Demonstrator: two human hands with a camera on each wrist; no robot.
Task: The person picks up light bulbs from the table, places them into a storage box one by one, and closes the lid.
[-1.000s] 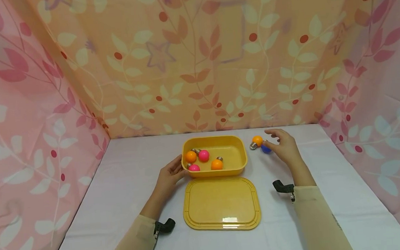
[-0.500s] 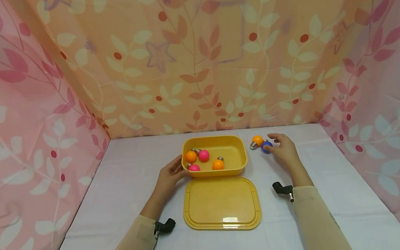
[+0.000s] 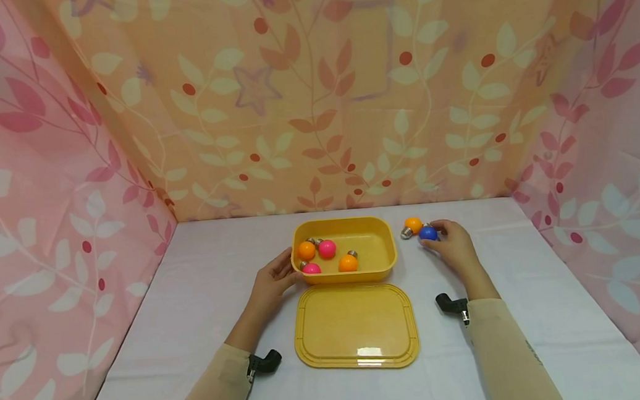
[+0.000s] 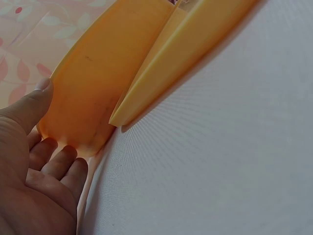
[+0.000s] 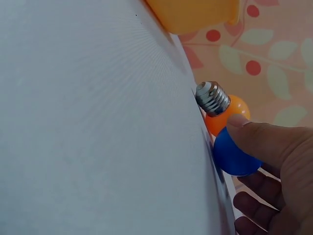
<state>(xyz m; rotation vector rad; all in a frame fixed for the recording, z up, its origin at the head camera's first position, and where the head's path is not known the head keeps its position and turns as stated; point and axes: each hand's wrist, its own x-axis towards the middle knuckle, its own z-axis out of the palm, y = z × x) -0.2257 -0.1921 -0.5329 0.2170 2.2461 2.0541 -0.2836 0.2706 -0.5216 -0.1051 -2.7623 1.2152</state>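
My right hand pinches a blue light bulb at the right of the table. In the right wrist view the thumb presses on the blue bulb's round glass, with the fingers on its other side. An orange bulb with a silver screw base lies right beside it. My left hand holds the left end of a yellow plastic box; in the left wrist view its thumb and fingertips touch the outer wall. Inside the box are two orange bulbs and two pink bulbs.
In front of the box lies its flat yellow lid. A white cloth covers the table, with patterned curtains at the back and both sides. Black wrist cameras sit on both sleeves.
My right hand has come down a little and its fingers have closed on the blue bulb. My left hand stays at the box.
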